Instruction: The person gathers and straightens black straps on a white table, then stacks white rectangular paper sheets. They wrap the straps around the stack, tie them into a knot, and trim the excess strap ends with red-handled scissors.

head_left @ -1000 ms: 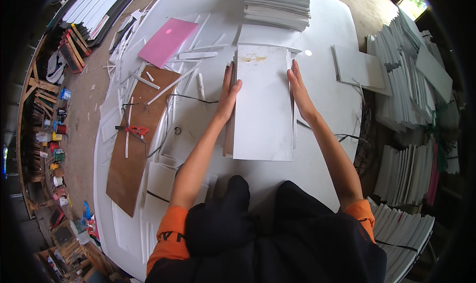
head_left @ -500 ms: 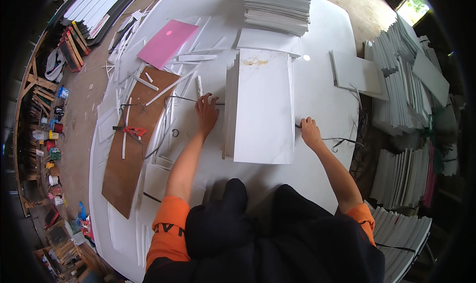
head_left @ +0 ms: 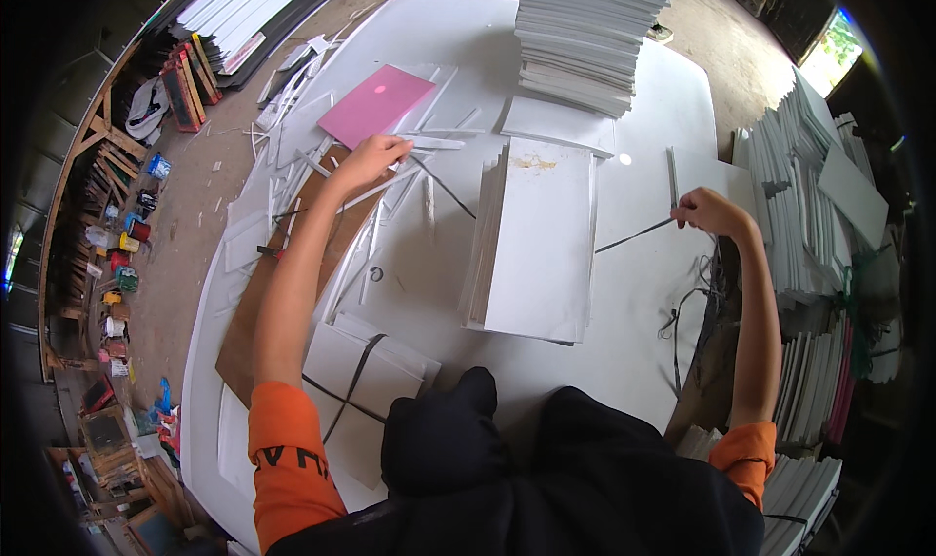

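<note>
A stack of white rectangular sheets lies lengthwise before me, its top sheet stained brown at the far end. From under its right side a black strap runs up to my right hand, whose fingers are closed on it. My left hand, raised at the left, is pinched on the strap's other end, which slants down to the stack's left side. Beneath my left forearm is a brown board, with a red tool largely hidden there. The strap's part under the stack is hidden.
A tall stack of white sheets stands behind. A pink sheet and white offcut strips lie at the left. Near my body is a strapped white bundle. More stacks stand beyond the white table's right edge.
Both hands have moved up and outward from beside the stack, drawing the strap ends out to left and right. My view has shifted, so the scene sits lower and further right.
</note>
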A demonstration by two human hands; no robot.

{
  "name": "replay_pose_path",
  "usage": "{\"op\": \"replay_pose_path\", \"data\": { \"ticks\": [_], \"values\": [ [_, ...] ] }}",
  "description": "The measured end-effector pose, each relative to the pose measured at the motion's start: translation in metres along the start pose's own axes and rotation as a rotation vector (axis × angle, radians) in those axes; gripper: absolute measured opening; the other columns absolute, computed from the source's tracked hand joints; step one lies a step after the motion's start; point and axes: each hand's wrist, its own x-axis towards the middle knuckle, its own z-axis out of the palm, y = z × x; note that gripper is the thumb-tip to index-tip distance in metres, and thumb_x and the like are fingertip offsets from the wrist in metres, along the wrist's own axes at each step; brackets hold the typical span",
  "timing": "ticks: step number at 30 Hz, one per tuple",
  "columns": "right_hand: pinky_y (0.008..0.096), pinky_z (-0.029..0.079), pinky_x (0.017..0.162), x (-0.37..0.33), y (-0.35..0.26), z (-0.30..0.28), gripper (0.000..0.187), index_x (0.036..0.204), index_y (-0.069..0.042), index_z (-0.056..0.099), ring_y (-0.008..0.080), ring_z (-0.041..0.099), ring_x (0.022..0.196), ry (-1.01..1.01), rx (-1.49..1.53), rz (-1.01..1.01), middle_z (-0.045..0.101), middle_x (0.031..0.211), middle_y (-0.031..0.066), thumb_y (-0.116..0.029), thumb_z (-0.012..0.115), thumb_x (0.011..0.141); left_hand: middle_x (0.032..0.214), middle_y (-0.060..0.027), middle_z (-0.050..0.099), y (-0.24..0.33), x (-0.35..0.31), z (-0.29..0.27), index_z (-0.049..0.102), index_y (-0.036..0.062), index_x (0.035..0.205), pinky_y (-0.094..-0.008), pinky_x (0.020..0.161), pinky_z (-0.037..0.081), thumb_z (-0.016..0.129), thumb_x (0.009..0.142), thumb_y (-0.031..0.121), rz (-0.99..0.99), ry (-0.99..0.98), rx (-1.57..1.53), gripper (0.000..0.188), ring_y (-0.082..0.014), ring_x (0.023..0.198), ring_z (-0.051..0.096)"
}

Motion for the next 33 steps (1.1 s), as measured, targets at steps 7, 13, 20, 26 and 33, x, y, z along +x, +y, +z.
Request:
{"op": "replay_pose_path", "data": {
  "ticks": [7, 13, 20, 26, 33],
  "values": [
    [0.0195, 0.030, 0.041, 0.014, -0.121, -0.055, 0.026, 0.080, -0.003, 0.060, 0.0058, 0.032, 0.044, 0.113, 0.373, -0.159, 0.038, 0.052, -0.0041, -0.022, 0.044, 0.087, 0.059, 0.0062, 0.040, 0.139, -0.005, 0.040, 0.056, 0.0062, 0.076, -0.0174, 0.049, 0.028, 0.045, 0.085, 0.030, 0.045, -0.166, -0.174, 0.028, -0.0037, 0.056, 0.037],
    [0.0218, 0.042, 0.043, 0.018, -0.146, 0.000, 0.037, 0.106, 0.004, 0.052, 0.0124, 0.054, 0.053, 0.109, 0.689, -0.318, 0.058, 0.082, 0.0107, 0.010, 0.036, 0.073, 0.077, -0.0003, 0.058, 0.153, 0.009, 0.118, 0.060, 0.0029, 0.085, -0.0204, 0.057, 0.040, 0.049, 0.083, 0.019, 0.125, -0.307, -0.457, 0.020, -0.0069, 0.063, 0.046],
    [0.0259, 0.054, 0.054, 0.017, -0.138, 0.026, 0.030, 0.101, 0.007, 0.052, 0.0200, 0.062, 0.060, 0.269, 0.596, -0.339, 0.054, 0.091, 0.0138, 0.003, 0.055, 0.071, 0.088, -0.0034, 0.059, 0.152, 0.001, 0.126, 0.060, 0.0054, 0.093, -0.0215, 0.075, 0.045, 0.050, 0.082, 0.019, -0.029, -0.190, -0.654, 0.020, -0.0109, 0.081, 0.055],
    [0.0266, 0.049, 0.054, 0.019, -0.143, 0.037, 0.030, 0.094, 0.008, 0.054, 0.0229, 0.062, 0.062, 0.373, 0.505, -0.388, 0.060, 0.079, 0.0164, -0.002, 0.059, 0.067, 0.090, -0.0066, 0.059, 0.144, 0.007, 0.118, 0.058, -0.0005, 0.097, -0.0243, 0.078, 0.045, 0.050, 0.083, 0.021, -0.091, -0.286, -1.078, 0.027, -0.0130, 0.082, 0.057],
    [0.0291, 0.047, 0.065, 0.033, -0.141, 0.074, 0.048, 0.121, 0.006, 0.033, 0.0209, 0.061, 0.072, 0.544, 0.524, -0.273, 0.060, 0.080, 0.0132, -0.007, 0.050, 0.078, 0.081, -0.0070, 0.060, 0.149, -0.003, 0.125, 0.057, -0.0031, 0.093, -0.0253, 0.071, 0.048, 0.050, 0.084, 0.019, 0.096, 0.076, -0.736, 0.025, -0.0137, 0.077, 0.058]
  ]
}}
